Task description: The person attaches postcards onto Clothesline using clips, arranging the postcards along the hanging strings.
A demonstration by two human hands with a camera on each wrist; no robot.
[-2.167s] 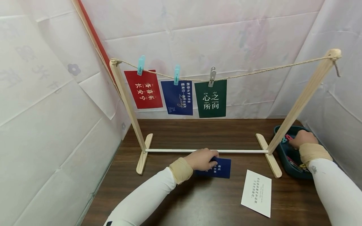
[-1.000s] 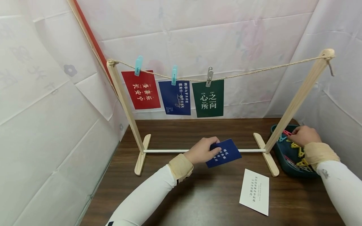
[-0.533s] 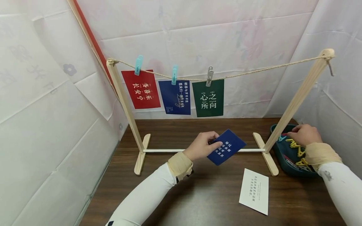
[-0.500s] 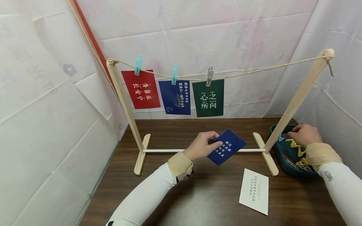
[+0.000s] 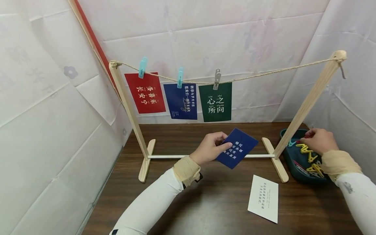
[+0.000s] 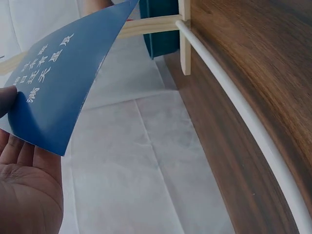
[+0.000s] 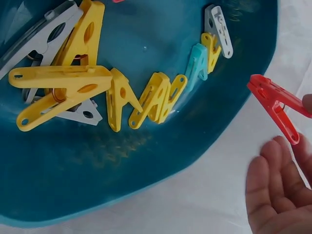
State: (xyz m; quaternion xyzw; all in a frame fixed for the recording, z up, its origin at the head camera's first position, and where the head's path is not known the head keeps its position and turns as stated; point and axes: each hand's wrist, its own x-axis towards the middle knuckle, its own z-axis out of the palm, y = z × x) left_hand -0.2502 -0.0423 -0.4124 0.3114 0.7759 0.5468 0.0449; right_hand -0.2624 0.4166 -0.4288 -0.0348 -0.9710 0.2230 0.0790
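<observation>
My left hand [image 5: 209,148] pinches a dark blue card [image 5: 238,148] with white lettering by its left side, tilted above the table near the rack's white rod. In the left wrist view the thumb lies over the card's [image 6: 61,73] printed face. Over the basin at the right, my right hand [image 5: 321,141] grips a red clothespin [image 7: 275,105] between thumb and fingers; the right wrist view has it near the rim. A red card [image 5: 145,93], a blue card [image 5: 181,101] and a green card [image 5: 215,102] hang from the rope, each under a clip.
A wooden rack with upright posts [image 5: 308,104] carries the rope [image 5: 264,72]. Its white rod [image 5: 170,157] runs low across the table [image 5: 188,209]. One white card [image 5: 263,199] lies front right. The teal basin [image 5: 296,174] contains several yellow, grey and blue clothespins.
My left hand has lifted the blue card off the table and turned it, raising it slightly. The right hand has risen in the basin with a red clothespin.
</observation>
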